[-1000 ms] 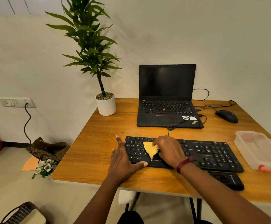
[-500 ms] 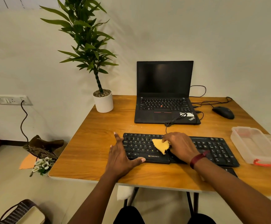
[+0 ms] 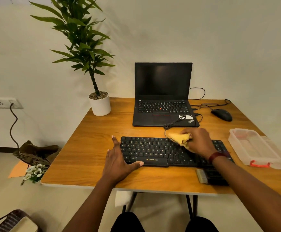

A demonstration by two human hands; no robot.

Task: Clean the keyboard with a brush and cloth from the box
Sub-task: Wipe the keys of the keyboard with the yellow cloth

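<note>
2 hands of yours are at the black keyboard (image 3: 153, 151), which lies across the lower middle of the frame on the wooden worktop (image 3: 89, 156), its long side parallel to the near edge. Your left hand (image 3: 118, 161) lies flat at the keyboard's left end, fingers straight and spread apart, the forefinger running up along the left edge and the thumb tip touching the front edge beside the space bar. Your right hand (image 3: 197, 143) sits over the upper right part of the main key block, fingers curled and clamped around a crumpled yellow cloth (image 3: 180, 138), whose loose corner pokes out to the left over the top rows of keys. You cannot tell whether the cloth touches the keys. Just below the keyboard's right half, partly under your right forearm, lies the brush (image 3: 205, 176), pale bristles at its left end and a dark body. At the right of the frame stands the clear plastic box (image 3: 253, 146) with a red latch on its near side, close to the keyboard's right end. Above the keyboard sits 1 black laptop (image 3: 163, 97), lid up and screen dark, with a black mouse (image 3: 221, 114) to its right and a potted plant (image 3: 100, 104) to its left.
</note>
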